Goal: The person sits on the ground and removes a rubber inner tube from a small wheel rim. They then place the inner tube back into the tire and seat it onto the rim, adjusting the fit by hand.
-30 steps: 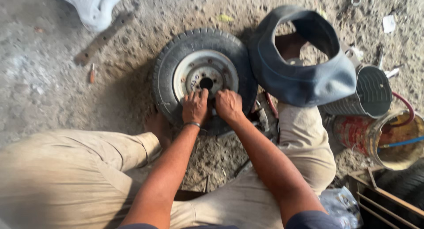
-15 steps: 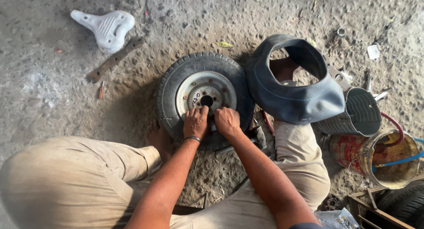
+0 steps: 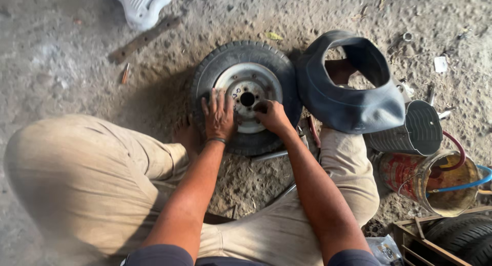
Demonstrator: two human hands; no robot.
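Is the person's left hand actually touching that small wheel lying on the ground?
Touching. The head view shows the left hand lying flat on the wheel, palm over the tyre's near side and fingers reaching onto the metal rim, with no gap visible.

A rusty round can with a worn red label lies by my right knee. A clear plastic bag lies below it, near a wooden crate.

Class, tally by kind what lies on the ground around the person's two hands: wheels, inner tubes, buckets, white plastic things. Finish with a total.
Wheel, under the left hand and right hand: 1
Inner tube: 1
Buckets, ribbed grey and rusty red: 2
White plastic thing: 1
Total: 5
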